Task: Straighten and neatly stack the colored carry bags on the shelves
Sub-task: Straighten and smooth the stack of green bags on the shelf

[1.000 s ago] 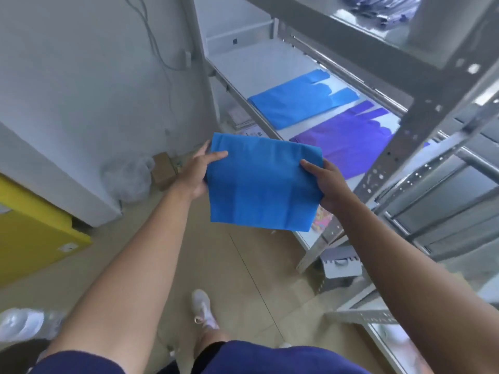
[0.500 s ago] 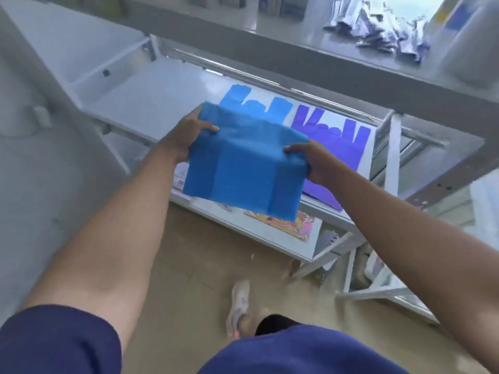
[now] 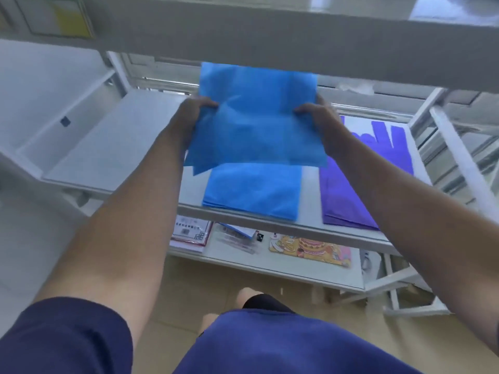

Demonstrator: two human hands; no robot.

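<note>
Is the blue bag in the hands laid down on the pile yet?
No, held. Left hand and right hand grip the bag by its sides, over the blue pile.

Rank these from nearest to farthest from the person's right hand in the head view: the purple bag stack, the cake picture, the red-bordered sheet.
1. The purple bag stack, same shelf, right beside the right hand.
2. The cake picture, lower shelf, below the hand.
3. The red-bordered sheet, lower shelf, far to the left.
</note>
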